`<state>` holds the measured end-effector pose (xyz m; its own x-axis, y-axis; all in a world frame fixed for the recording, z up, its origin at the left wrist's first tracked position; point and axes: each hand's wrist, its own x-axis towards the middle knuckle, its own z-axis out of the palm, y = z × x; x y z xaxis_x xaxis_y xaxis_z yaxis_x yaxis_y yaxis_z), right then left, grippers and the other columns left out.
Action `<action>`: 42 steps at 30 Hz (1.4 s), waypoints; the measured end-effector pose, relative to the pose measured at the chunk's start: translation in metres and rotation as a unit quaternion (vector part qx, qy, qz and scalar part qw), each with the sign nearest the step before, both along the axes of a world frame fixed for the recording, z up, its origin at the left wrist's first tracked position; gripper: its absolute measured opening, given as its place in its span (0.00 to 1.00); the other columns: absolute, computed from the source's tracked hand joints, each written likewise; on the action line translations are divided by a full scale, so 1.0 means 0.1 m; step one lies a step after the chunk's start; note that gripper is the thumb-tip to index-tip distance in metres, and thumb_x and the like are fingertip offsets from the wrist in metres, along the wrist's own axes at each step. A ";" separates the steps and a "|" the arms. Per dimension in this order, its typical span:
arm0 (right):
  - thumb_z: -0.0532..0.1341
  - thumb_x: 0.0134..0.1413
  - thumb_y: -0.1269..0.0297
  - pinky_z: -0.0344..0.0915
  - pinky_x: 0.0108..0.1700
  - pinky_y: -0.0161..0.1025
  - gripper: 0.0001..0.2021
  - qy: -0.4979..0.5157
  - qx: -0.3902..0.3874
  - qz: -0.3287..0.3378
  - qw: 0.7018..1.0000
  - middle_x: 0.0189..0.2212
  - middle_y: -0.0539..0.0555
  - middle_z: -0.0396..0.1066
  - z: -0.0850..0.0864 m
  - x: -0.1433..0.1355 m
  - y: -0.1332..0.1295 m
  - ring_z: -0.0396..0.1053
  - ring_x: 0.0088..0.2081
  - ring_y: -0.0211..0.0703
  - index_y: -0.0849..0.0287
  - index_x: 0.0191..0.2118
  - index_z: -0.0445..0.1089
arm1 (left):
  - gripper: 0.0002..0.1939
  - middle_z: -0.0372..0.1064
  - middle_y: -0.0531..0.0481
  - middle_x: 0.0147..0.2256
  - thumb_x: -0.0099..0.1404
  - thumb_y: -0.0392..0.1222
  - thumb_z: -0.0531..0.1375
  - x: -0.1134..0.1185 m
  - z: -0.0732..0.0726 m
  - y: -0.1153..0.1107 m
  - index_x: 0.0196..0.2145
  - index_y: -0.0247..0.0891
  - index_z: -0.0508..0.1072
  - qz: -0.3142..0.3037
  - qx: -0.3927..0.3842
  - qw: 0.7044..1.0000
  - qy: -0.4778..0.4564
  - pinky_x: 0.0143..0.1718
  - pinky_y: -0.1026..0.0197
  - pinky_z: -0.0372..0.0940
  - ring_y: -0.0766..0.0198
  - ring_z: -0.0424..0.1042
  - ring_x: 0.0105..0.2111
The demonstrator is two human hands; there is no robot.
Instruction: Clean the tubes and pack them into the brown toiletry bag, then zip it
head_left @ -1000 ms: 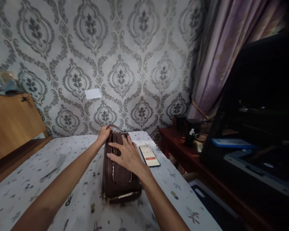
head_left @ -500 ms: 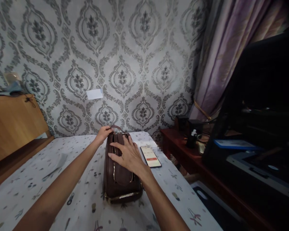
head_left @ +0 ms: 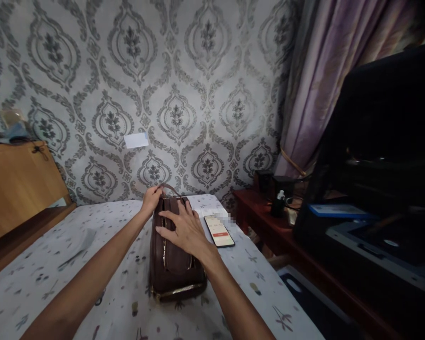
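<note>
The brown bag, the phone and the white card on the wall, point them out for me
brown bag [head_left: 175, 274]: head view, on its near leather end below the right wrist.
phone [head_left: 219, 231]: head view, on the middle of its lit screen.
white card [head_left: 136, 140]: head view, on its centre, against the patterned wall.

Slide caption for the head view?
Left hand grips brown bag at its far end, right hand flat on top, phone beside.

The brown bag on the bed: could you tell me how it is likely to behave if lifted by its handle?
The brown bag holds a boxy shape on the bed, so it probably stays fairly stiff. The left hand grips the far end by the handle; lifted there, it would likely hang end-down. Its smooth surface may be somewhat slippery.
</note>
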<state>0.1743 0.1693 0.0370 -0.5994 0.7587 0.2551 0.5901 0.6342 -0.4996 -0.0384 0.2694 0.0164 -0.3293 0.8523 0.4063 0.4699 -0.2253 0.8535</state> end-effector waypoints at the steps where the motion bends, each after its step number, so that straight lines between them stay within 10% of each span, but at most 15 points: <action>1: 0.61 0.60 0.44 0.42 0.66 0.70 0.27 0.002 0.006 0.000 1.000 0.72 0.60 0.46 -0.01 0.00 0.00 0.34 0.73 0.73 0.41 0.63 0.66 | 0.15 0.69 0.52 0.23 0.56 0.52 0.56 0.01 0.03 0.00 0.25 0.38 0.72 -0.003 -0.008 1.000 0.001 0.33 0.60 0.62 0.60 0.68 0.28; 11: 0.61 0.60 0.43 0.43 0.66 0.69 0.26 0.019 0.046 0.005 0.999 0.69 0.60 0.52 -0.01 0.03 0.00 0.41 0.71 0.70 0.42 0.62 0.68 | 0.12 0.70 0.52 0.22 0.45 0.46 0.68 0.32 0.41 0.14 0.26 0.35 0.77 -0.118 -0.153 0.980 0.052 0.27 0.62 0.59 0.63 0.67 0.25; 42: 0.62 0.60 0.44 0.44 0.67 0.65 0.28 0.039 0.053 0.007 0.998 0.69 0.62 0.54 0.00 0.05 -0.03 0.46 0.71 0.62 0.46 0.63 0.66 | 0.15 0.64 0.56 0.19 0.42 0.50 0.69 0.47 0.39 0.09 0.20 0.37 0.71 -0.165 -0.112 0.974 0.107 0.28 0.62 0.59 0.65 0.62 0.24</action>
